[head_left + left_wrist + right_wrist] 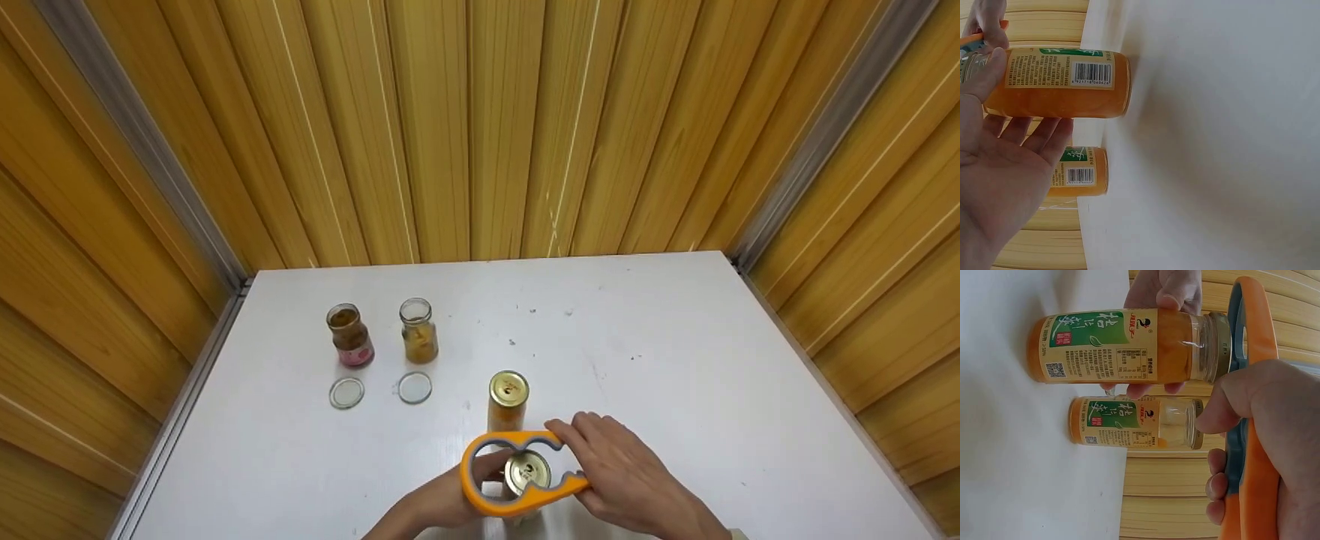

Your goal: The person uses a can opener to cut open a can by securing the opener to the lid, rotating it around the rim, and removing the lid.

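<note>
My left hand point(446, 499) grips an upright glass jar point(1067, 104) of orange fruit, thumb on one side and fingers on the other. The jar carries a cream and green label and a gold metal lid point(527, 471). In my right hand point(626, 476) is an orange jar opener point(466, 480) with grey scalloped inner edges, held by its handle end. From the head view, the opener's loop lies over and around the lid; whether it touches is unclear. Just behind stands a second matching jar point(1112, 421), its gold lid point(509, 388) on.
Two lidless glass jars stand farther back on the left: one with a pink label point(355, 354), one with yellowish contents point(421, 343). In front of them lie two round lids, one left point(346, 392) and one right point(415, 387). Wood-patterned walls point(495, 127) enclose the white table point(645, 300).
</note>
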A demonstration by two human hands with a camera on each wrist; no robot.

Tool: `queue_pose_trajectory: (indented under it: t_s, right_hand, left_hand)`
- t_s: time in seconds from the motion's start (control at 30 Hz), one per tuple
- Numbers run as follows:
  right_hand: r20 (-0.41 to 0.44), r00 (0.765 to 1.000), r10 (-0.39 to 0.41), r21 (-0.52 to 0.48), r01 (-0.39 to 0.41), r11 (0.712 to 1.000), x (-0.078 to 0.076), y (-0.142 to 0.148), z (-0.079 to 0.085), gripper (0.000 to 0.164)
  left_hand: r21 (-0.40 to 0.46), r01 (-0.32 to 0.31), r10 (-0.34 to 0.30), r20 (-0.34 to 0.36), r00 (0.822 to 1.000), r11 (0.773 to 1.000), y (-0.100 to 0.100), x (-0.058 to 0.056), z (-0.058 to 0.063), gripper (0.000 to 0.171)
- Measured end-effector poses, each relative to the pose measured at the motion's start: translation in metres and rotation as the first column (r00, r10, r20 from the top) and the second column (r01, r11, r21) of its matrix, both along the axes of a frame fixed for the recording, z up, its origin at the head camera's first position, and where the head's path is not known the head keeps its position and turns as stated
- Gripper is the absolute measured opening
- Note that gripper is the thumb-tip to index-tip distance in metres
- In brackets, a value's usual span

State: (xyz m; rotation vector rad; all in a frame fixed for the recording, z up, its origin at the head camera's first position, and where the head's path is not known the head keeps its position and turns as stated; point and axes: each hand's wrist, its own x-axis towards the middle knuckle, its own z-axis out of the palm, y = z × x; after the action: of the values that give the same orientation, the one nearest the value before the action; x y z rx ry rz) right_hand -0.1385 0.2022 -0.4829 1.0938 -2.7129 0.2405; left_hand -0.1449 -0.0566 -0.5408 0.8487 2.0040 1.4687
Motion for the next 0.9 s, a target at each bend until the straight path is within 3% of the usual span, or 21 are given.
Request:
queue_pose_trajectory:
  t_s: [0.33, 0.53, 0.73, 0.9]
  right_hand:
    - [-0.056, 0.998, 0.040, 0.023, -0.039, 0.999, 0.001, -0.004, -0.004, 0.067]
    - [-0.061, 0.996, 0.066, 0.009, -0.065, 0.998, 0.005, -0.010, -0.003, 0.075]
    - [-0.024, 1.000, 0.006, 0.086, -0.004, 0.996, 0.011, -0.015, 0.002, 0.089]
    - [0.036, 0.998, -0.046, 0.134, 0.041, 0.990, 0.015, -0.019, 0.005, 0.083]
  left_hand:
    - [0.105, 0.025, -0.019, -0.057, 0.998, 0.994, 0.000, 0.001, -0.008, 0.051]
    - [0.158, 0.022, -0.020, -0.019, 1.000, 0.987, -0.001, 0.002, -0.011, 0.048]
    - [0.162, 0.044, -0.027, -0.109, 0.994, 0.986, -0.001, 0.003, -0.012, 0.053]
    - [0.164, 0.048, -0.029, -0.119, 0.992, 0.985, 0.000, 0.003, -0.013, 0.053]
